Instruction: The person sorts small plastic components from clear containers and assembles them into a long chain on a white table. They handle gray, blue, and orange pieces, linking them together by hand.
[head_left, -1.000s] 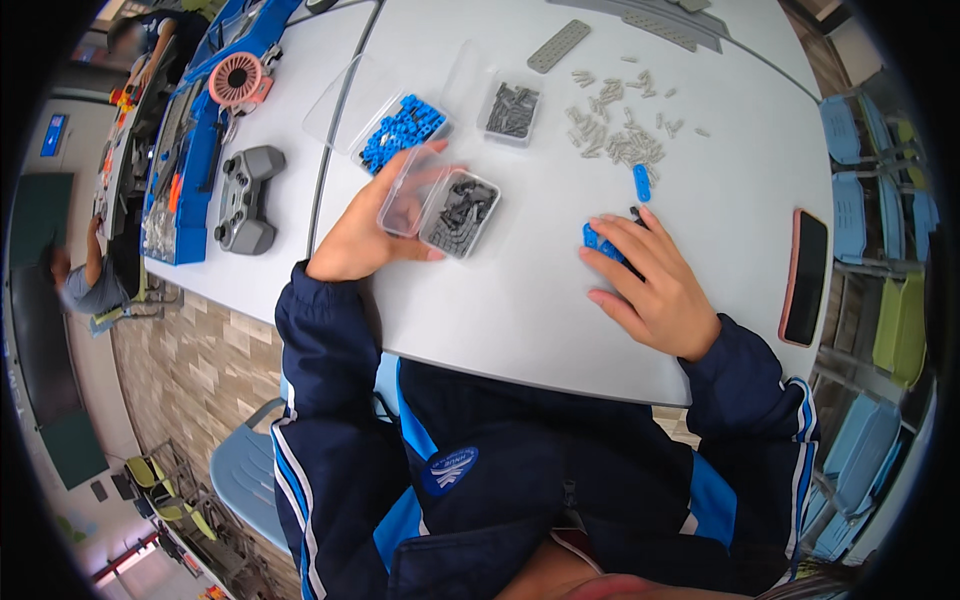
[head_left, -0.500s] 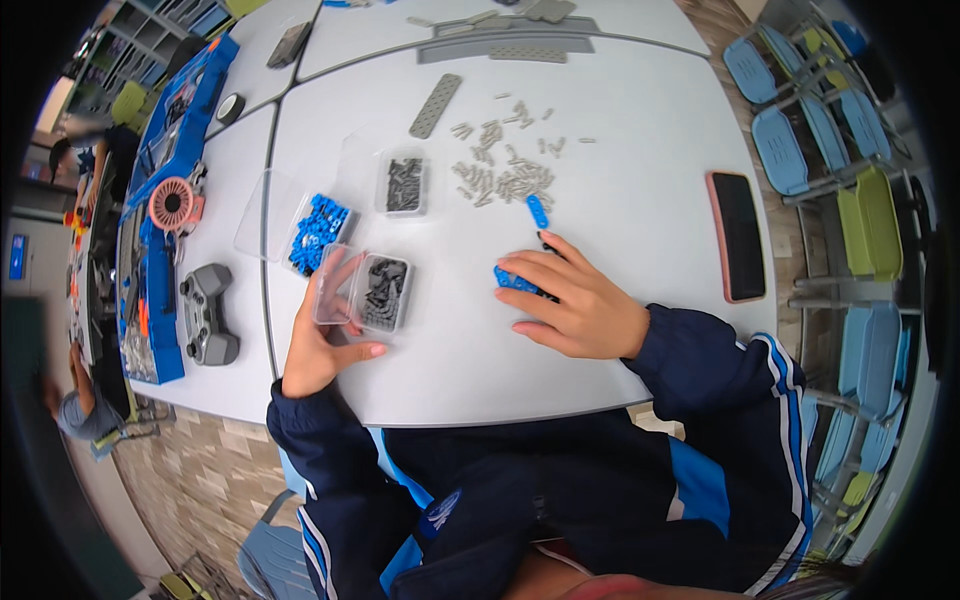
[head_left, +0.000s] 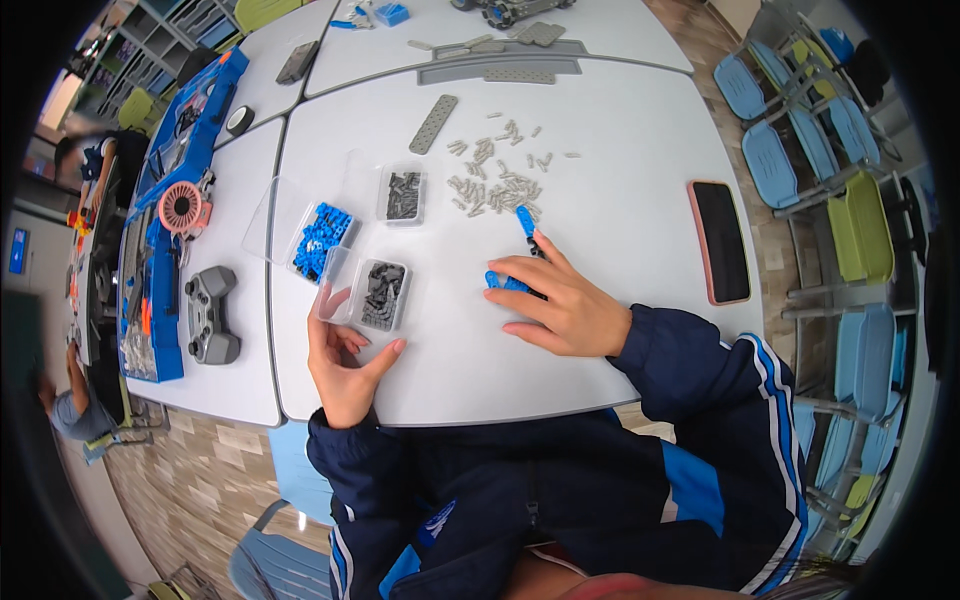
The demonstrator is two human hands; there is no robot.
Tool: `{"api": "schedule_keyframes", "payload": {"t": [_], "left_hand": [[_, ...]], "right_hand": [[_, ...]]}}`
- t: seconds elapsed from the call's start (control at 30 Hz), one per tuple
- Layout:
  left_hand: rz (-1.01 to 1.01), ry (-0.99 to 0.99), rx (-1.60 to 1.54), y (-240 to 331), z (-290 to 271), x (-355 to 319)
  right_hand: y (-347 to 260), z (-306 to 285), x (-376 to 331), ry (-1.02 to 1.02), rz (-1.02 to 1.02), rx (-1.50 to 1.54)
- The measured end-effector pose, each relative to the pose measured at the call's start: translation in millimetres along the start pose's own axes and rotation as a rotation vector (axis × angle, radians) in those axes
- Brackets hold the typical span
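Observation:
My left hand [head_left: 345, 375] is at the near left, fingers and thumb apart. Its fingertips are beside and partly behind the raised clear lid of a small box [head_left: 402, 303] holding dark grey pieces [head_left: 380, 296]. My right hand [head_left: 570, 305] rests on the table with its fingers spread over blue building pieces [head_left: 515, 284] and some black ones, which it partly hides. Just beyond its index finger lies a long blue piece [head_left: 526, 220]. Farther off is a loose heap of light grey pegs [head_left: 500, 190].
An open box of blue pieces [head_left: 325, 240] and another of dark pegs [head_left: 404, 193] stand left. Nearby are a grey perforated plate [head_left: 433, 124], a game controller [head_left: 212, 315], a pink fan [head_left: 184, 207] and a blue case [head_left: 165, 345]. A phone [head_left: 720, 243] lies right.
My left hand has drawn back toward me from behind the clear lid. My right hand stays over the blue and black pieces. The whole view has shifted slightly.

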State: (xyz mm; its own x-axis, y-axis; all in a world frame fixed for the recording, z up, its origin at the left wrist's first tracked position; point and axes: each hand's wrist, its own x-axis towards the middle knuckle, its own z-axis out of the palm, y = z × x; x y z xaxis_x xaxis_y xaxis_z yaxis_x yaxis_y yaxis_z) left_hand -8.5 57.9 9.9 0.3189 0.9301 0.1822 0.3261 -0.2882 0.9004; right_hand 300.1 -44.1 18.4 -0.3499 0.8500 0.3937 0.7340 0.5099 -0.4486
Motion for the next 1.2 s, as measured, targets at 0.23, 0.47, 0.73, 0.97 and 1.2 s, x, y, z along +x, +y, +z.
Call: {"api": "schedule_keyframes", "payload": {"t": [0.23,0.47,0.73,0.97,1.2], "left_hand": [[-0.03,0.007,0.008,3.6,-1.9,1.1],[-0.003,0.031,0.001,0.5,-1.3,-1.5],[-0.006,0.082,0.086,1.6,10.6,-13.4],[-0.056,0.159,0.182,12.6,7.3,-37.2],[-0.183,0.237,-0.053,-1.7,11.8,-32.8]], "right_hand": [[-2.0,-0.4,-1.5,-0.014,0.034,-0.033],[-1.9,1.4,0.0,-0.013,0.014,-0.033],[-23.5,-71.2,5.7,0.071,0.133,-0.025],[153.7,-199.5,49.4,0.082,0.34,-0.289],[450.7,-243.1,92.7,0.308,0.723,-0.203]]}}
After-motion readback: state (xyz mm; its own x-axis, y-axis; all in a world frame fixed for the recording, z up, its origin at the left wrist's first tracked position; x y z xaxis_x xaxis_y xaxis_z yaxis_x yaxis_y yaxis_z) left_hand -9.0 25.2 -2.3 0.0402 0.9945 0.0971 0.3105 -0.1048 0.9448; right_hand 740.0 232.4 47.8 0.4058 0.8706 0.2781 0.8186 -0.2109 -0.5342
